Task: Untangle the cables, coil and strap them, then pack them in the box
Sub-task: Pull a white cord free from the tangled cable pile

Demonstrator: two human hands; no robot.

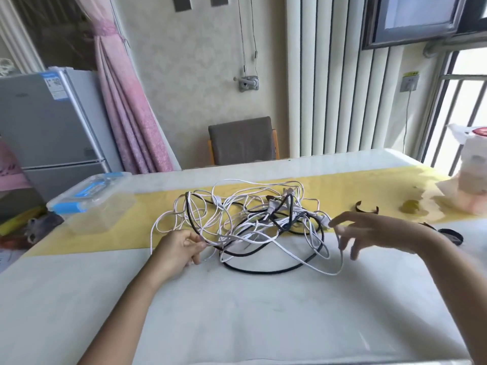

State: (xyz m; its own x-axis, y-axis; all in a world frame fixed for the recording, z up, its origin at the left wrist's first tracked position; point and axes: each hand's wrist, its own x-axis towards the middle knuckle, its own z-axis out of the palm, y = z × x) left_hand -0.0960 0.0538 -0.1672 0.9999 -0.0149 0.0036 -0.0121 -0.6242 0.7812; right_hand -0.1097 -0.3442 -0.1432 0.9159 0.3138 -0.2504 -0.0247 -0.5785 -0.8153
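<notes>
Untangling is barely starting: left grip [181, 248] is pinching one strand of the cables [250, 225], which are lying knotted on the surface [237, 312], right grip [374, 233] is hovering released, and straps [366, 208] and box [92, 214] are waiting unused.

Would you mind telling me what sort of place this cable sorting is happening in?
Most likely a room in a home, perhaps a dining area: a small fridge stands beside a pink curtain, a cushioned chair faces the table, and a tall radiator lines the wall.
</notes>
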